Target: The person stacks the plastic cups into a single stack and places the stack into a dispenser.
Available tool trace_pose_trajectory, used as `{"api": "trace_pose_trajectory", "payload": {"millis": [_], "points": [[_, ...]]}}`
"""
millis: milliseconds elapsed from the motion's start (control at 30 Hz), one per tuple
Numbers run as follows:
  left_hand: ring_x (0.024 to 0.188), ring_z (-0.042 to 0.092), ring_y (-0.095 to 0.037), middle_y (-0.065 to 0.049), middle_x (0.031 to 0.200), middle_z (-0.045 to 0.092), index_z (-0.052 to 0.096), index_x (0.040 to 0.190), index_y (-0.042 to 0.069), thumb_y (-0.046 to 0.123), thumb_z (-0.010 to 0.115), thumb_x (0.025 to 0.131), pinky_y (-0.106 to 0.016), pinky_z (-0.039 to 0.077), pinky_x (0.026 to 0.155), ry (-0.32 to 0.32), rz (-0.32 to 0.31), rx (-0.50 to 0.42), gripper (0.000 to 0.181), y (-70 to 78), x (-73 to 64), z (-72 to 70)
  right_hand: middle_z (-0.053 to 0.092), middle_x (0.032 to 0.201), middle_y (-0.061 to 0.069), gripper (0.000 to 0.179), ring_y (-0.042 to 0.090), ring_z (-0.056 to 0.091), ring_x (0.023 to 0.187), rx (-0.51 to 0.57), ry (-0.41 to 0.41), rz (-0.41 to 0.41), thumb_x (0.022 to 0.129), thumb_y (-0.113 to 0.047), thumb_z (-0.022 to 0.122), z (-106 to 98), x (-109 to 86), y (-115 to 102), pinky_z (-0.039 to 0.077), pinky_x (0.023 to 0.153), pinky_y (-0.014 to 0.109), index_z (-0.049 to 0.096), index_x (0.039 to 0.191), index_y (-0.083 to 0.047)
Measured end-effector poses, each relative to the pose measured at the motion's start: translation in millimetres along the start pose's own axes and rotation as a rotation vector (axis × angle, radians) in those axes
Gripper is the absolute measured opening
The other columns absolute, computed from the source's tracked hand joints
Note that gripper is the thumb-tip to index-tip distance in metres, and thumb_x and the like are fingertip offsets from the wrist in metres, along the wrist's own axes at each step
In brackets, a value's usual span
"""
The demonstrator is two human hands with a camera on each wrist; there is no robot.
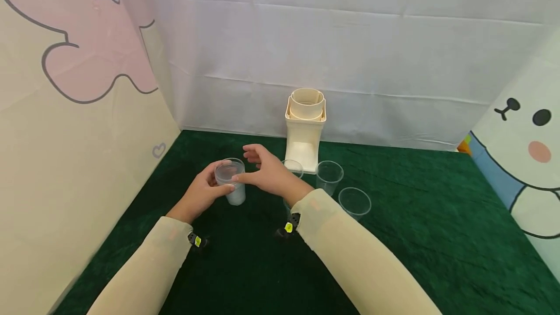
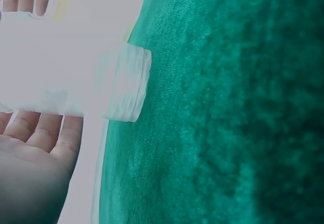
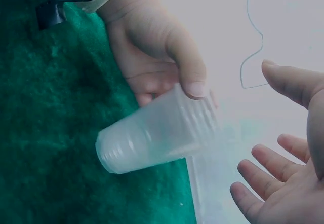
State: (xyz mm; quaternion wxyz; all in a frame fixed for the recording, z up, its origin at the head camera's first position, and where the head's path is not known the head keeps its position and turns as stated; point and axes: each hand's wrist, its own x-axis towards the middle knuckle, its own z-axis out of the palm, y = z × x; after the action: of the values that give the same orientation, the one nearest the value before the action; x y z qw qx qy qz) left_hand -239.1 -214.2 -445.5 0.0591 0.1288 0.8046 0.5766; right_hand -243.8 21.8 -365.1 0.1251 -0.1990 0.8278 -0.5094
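Note:
A stack of clear plastic cups [image 1: 236,194] is gripped near its rim by my left hand [image 1: 198,197], on the left part of the green cloth. In the right wrist view, the left thumb lies along the outside of the ridged rims of the stack [image 3: 147,138]. My right hand [image 1: 273,174] is just right of the stack, its thumb overlapping the rim in the head view. From the right wrist, that same hand [image 3: 288,178] shows spread fingers and a gap to the cups, with nothing held. The stack [image 2: 126,87] looks washed out in the left wrist view.
Several single clear cups stand right of the hands, among them one cup [image 1: 329,173] and a nearer cup [image 1: 355,202]; the right forearm partly hides others. Behind them is a cream plastic holder [image 1: 303,142] with a round top opening. Printed cloth walls [image 1: 328,47] surround the green surface.

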Motion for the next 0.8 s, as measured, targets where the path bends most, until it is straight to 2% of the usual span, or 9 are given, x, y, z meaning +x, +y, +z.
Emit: {"api": "trace_pose_trajectory", "payload": {"millis": [233,467,800], "points": [[0.134,0.050,-0.034,-0.014,0.148,0.050,0.038,0.156,0.014,0.026,0.073,0.097,-0.059,0.037,0.113,0.003,-0.010,-0.001,0.069,2.3,-0.4,-0.2,0.047,0.153,0.004,0.079,0.023,0.045,0.141,0.042,-0.007,-0.018,0.090,-0.033,0.082,-14.8,-11.3,-5.8,0.035,0.118,0.046,0.040,0.155,-0.017],[0.137,0.046,-0.035,-0.014,0.148,0.048,0.037,0.156,0.015,0.025,0.073,0.097,-0.061,0.032,0.115,0.010,-0.036,-0.009,0.070,3.7,0.0,1.3,0.049,0.150,0.002,0.080,0.021,0.046,0.140,0.068,-0.003,-0.032,0.090,-0.033,0.082,-27.3,-22.2,-3.4,0.035,0.118,0.045,0.039,0.155,-0.016],[0.136,0.047,-0.035,-0.014,0.148,0.049,0.038,0.156,0.015,0.022,0.072,0.098,-0.060,0.033,0.115,0.006,-0.018,-0.008,0.068,3.6,-1.3,1.2,0.050,0.151,0.004,0.078,0.022,0.045,0.139,0.118,0.034,-0.006,0.090,-0.030,0.082,-49.7,-41.7,4.5,0.033,0.118,0.047,0.040,0.154,-0.018]]}}
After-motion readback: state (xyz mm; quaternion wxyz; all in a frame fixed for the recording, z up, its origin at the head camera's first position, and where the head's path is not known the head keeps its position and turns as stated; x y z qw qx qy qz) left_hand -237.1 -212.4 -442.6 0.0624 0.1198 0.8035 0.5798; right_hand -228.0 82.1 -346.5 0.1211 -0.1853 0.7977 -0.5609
